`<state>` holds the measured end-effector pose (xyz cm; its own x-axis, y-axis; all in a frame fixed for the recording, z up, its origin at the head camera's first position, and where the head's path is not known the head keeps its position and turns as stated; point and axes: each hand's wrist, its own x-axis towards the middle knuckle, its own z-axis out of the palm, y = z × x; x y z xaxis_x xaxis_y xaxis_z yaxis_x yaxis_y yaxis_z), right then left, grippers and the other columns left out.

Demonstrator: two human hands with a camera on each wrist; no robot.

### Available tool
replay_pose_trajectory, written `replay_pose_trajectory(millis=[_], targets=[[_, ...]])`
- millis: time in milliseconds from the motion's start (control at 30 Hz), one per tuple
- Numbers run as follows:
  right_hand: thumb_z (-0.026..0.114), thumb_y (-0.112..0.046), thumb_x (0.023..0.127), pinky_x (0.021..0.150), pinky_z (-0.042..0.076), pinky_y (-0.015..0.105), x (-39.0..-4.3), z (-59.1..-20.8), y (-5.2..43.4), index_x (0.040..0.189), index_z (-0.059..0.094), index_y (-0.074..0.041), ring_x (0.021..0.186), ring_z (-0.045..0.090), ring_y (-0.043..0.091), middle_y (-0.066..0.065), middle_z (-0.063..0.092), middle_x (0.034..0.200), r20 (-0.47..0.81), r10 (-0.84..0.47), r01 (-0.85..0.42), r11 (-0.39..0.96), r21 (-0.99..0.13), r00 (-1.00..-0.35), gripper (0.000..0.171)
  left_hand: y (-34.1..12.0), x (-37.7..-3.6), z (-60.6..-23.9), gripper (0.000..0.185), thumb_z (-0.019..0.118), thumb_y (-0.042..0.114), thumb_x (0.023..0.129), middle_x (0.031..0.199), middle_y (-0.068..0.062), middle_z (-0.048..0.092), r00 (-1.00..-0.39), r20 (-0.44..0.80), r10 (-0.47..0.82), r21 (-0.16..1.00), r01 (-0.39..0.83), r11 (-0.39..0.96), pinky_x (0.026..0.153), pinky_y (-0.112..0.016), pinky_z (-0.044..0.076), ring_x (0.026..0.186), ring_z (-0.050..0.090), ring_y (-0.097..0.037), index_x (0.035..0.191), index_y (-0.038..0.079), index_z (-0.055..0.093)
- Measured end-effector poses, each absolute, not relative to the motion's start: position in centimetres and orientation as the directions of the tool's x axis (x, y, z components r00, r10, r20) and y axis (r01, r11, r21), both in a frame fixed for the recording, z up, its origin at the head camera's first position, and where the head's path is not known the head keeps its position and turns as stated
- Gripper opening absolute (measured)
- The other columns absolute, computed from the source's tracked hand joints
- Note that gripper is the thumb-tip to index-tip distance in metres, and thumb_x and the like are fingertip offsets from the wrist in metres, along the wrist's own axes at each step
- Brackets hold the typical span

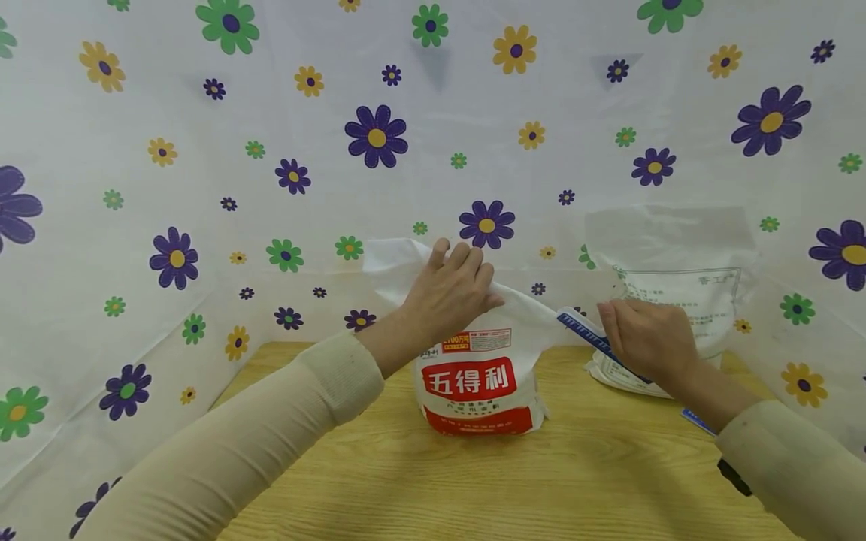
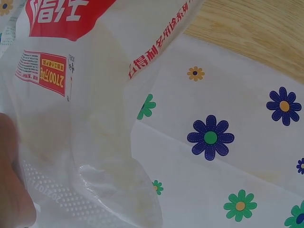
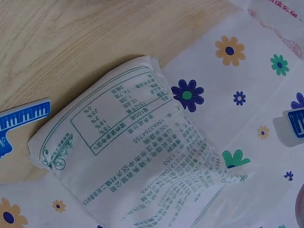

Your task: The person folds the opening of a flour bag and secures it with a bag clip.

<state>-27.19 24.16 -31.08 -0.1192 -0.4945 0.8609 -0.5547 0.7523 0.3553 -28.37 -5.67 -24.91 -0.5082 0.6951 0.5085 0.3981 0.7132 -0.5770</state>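
Observation:
In the head view a white flour bag (image 1: 483,353) with red panels stands on the table. Its top is pinched by my left hand (image 1: 449,285), thumb to the right. The upper plastic, pulled slanting, fills much of the left wrist view as a creased bag (image 2: 102,95). To the right, my right hand (image 1: 649,338) grips a long blue-and-white strip that looks like a bag clip (image 1: 588,330). The clip's tip is close to the bag's right top corner; whether they touch I cannot tell. The clip's end (image 3: 295,124) shows at the right wrist view's edge.
A second white bag (image 1: 710,300) with green print stands behind my right hand, its clear top upright. A blue piece with white key-like marks (image 3: 23,116) lies beside that bag. The wooden table (image 1: 379,473) meets a flowered sheet (image 1: 304,203) at the back.

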Motion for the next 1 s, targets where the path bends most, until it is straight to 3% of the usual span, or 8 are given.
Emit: replay_pose_trajectory(millis=[300, 567, 800, 1000], targets=[[0.025, -0.030, 0.108, 0.037, 0.011, 0.020, -28.2, -30.3, 22.7, 0.058, 0.032, -0.014, 0.047, 0.009, 0.002, -0.007, 0.021, 0.049, 0.843, -0.521, -0.534, 0.756, 0.379, -0.139, 0.053, -6.0, -28.8, -24.8, 0.044, 0.043, 0.052, 0.103, 0.100, -0.003, 0.061, -0.516, 0.491, 0.702, -0.578, 0.409, 0.706, 0.098, -0.043, 0.029, 0.097, 0.050, -0.023, 0.103, 0.013, 0.062], [0.028, -0.032, 0.107, 0.041, 0.018, 0.025, -29.2, -30.4, 22.1, 0.057, 0.036, -0.012, 0.042, 0.023, 0.012, -0.002, 0.028, 0.047, 0.840, -0.514, -0.514, 0.775, 0.368, -0.174, 0.054, -6.1, -29.2, -24.9, 0.043, 0.044, 0.053, 0.102, 0.106, -0.005, 0.059, -0.507, 0.495, 0.706, -0.578, 0.413, 0.703, 0.099, -0.045, 0.029, 0.103, 0.049, -0.025, 0.108, 0.013, 0.059], [0.033, -0.028, 0.106, 0.047, 0.026, 0.031, -29.5, -30.4, 21.6, 0.056, 0.035, -0.010, 0.047, 0.028, 0.019, 0.002, 0.033, 0.046, 0.845, -0.514, -0.493, 0.780, 0.386, -0.151, 0.053, -7.6, -29.2, -24.9, 0.060, 0.036, 0.061, 0.100, 0.139, -0.011, 0.052, -0.567, 0.531, 0.629, -0.549, 0.336, 0.766, 0.110, -0.051, 0.029, 0.127, 0.044, -0.032, 0.138, 0.016, 0.052], [0.032, -0.029, 0.106, 0.048, 0.024, 0.030, -29.9, -30.2, 20.9, 0.056, 0.035, -0.011, 0.046, 0.026, 0.017, 0.001, 0.031, 0.046, 0.856, -0.500, -0.515, 0.772, 0.373, -0.130, 0.053, -9.1, -29.9, -24.7, 0.068, 0.037, 0.065, 0.099, 0.123, -0.013, 0.058, -0.552, 0.560, 0.618, -0.548, 0.313, 0.776, 0.105, -0.046, 0.034, 0.115, 0.050, -0.033, 0.132, 0.008, 0.053]])
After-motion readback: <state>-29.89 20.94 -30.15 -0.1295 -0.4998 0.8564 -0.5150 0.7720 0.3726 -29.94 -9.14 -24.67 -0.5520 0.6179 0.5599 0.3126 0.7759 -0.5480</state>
